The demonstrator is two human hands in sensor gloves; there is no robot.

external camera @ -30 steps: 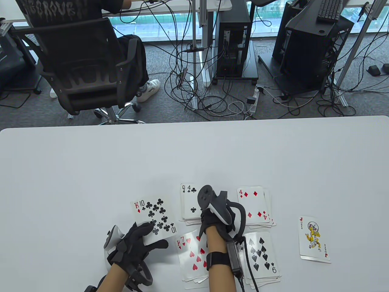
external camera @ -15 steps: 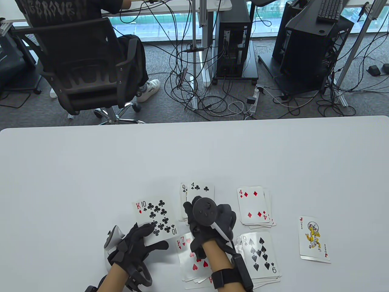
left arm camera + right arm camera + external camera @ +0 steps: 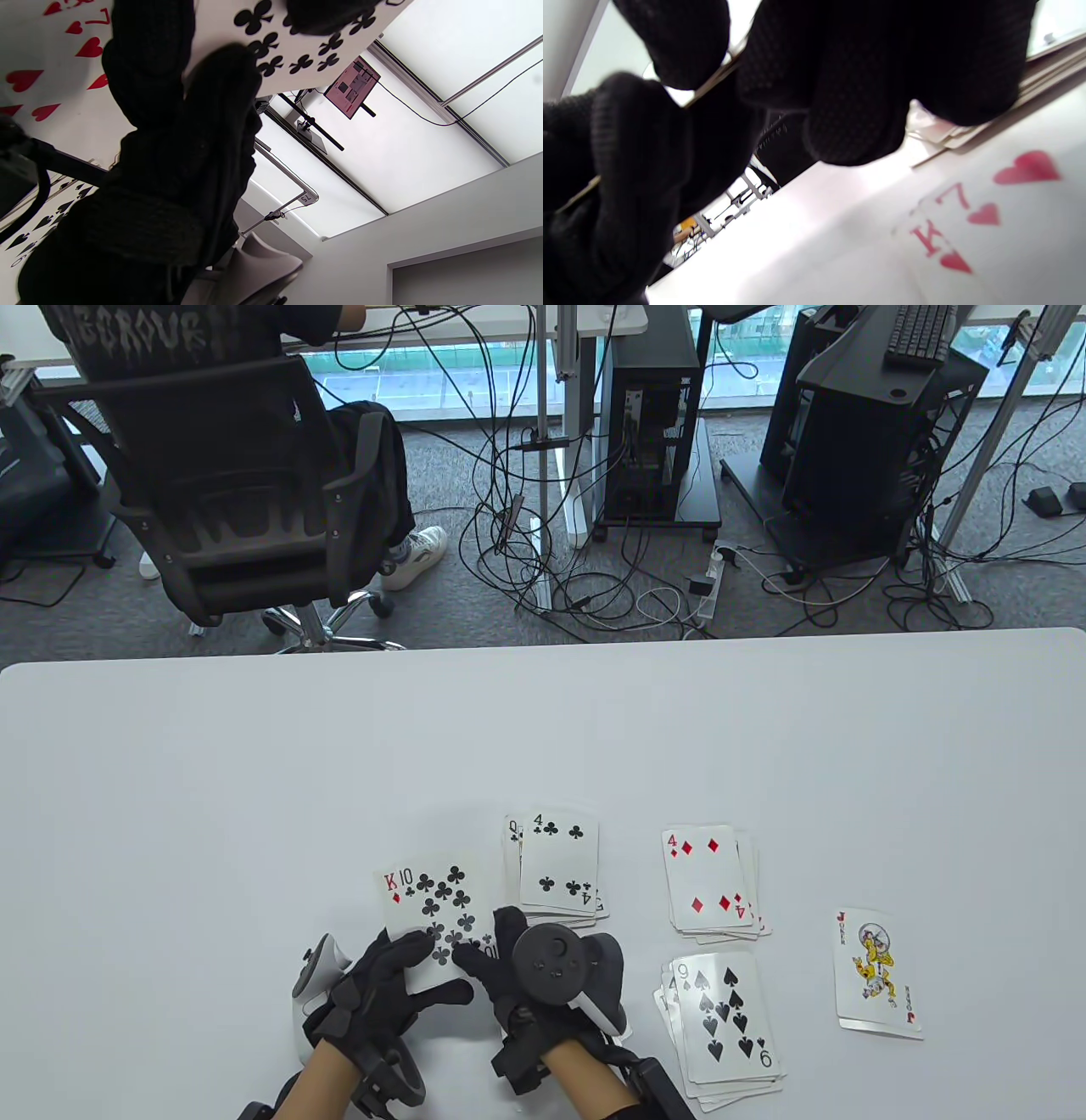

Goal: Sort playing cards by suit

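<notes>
Cards (image 3: 433, 903) pinched by both hands' fingers (image 3: 399, 954) over white table (image 3: 254, 780); office chair (image 3: 237, 500), cables (image 3: 585, 585) behind.

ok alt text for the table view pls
Both gloved hands meet on a small fan of cards topped by the ten of clubs: left hand holds it, right hand pinches its corner. Beyond lie clubs, diamonds and spades piles and a joker.

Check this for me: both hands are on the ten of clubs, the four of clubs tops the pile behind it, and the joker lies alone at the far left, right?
Not quite: in the table view the joker lies alone at the far right. Both the left hand and the right hand are on the ten of clubs, and the four of clubs tops its pile.
</notes>
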